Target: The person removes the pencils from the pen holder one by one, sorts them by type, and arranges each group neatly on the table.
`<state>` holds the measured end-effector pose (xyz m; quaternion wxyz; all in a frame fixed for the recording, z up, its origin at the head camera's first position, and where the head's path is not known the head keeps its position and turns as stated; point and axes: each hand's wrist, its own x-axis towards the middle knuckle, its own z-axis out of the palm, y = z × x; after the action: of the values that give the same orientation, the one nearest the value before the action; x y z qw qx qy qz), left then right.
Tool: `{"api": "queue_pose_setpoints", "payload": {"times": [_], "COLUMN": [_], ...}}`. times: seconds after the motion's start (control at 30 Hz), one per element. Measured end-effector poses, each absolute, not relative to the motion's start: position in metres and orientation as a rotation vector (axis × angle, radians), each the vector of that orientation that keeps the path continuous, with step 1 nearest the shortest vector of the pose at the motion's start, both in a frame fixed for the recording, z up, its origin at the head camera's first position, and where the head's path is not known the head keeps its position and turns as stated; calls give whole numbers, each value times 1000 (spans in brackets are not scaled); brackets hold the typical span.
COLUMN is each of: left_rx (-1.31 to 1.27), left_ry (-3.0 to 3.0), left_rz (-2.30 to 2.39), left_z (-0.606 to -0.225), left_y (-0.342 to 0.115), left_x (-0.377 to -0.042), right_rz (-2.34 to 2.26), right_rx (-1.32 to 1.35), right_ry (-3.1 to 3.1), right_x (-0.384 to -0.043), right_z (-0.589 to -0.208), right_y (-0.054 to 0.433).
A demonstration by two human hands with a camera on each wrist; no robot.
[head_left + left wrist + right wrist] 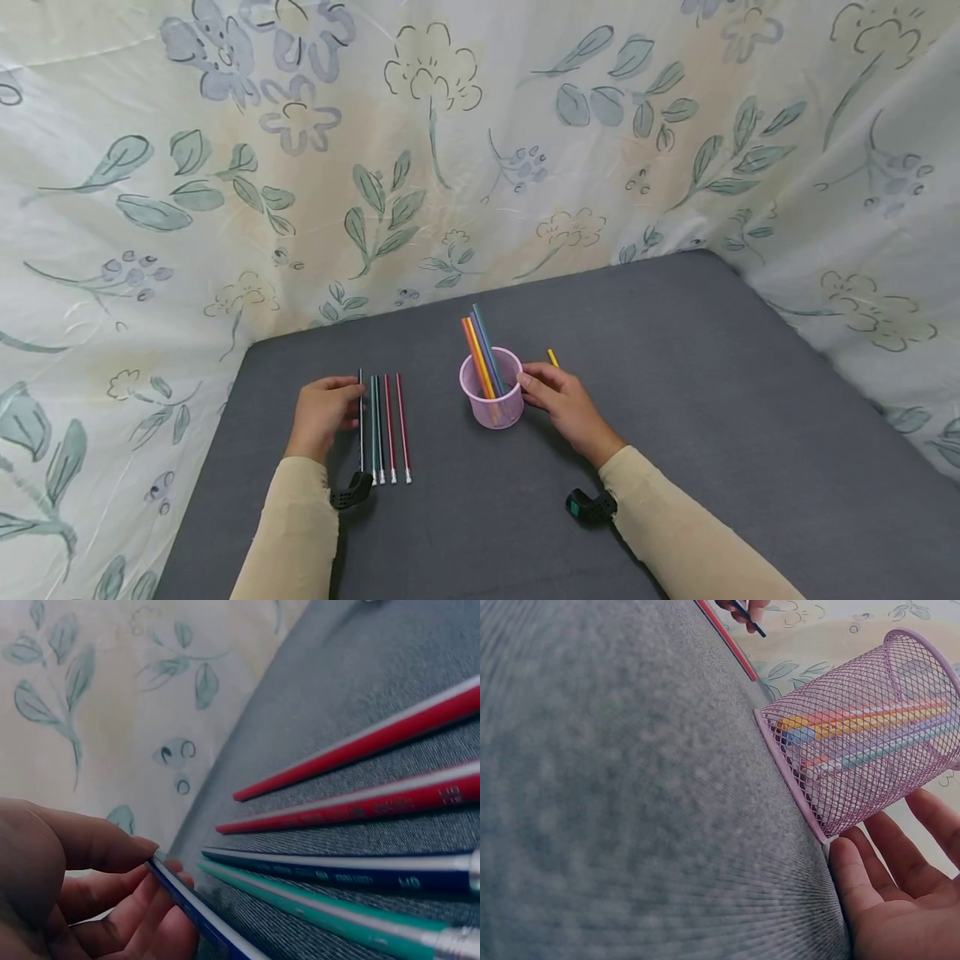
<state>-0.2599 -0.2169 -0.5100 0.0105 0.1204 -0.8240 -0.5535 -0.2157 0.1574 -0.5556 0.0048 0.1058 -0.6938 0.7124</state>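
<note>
My left hand (324,412) pinches a dark blue striped pencil (199,907) near its far end, thumb on top and fingers curled underneath. To its right lie a green pencil (322,911), another dark blue pencil (337,874) and two red pencils, one nearer (352,801) and one farther (360,746), side by side on the grey table. My right hand (558,404) rests against the right side of a pink mesh pencil cup (877,690), its fingers extended and only slightly bent. Orange, yellow, purple and teal pencils (483,354) lean inside the upright cup.
Behind my right hand, the tip of a yellow pencil (552,357) shows; the hand hides its remainder. A floral cloth (480,167) hangs along the back and sides of the grey table (480,533). Both wrists wear black bands, the left one (352,492) beside the pencils' near ends.
</note>
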Motion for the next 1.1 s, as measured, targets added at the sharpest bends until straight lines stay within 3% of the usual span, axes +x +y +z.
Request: {"api": "queue_pose_setpoints", "payload": {"times": [1.1], "left_rx": [436], "left_ry": [-2544], "left_rz": [-1694], "left_z": [-526], "left_y": [-211], "left_x": [-259], "right_rz": [2217], "right_rx": [325], "right_ry": [-2187], "right_x": [-216], "right_z": [-557], "right_y": [158]}}
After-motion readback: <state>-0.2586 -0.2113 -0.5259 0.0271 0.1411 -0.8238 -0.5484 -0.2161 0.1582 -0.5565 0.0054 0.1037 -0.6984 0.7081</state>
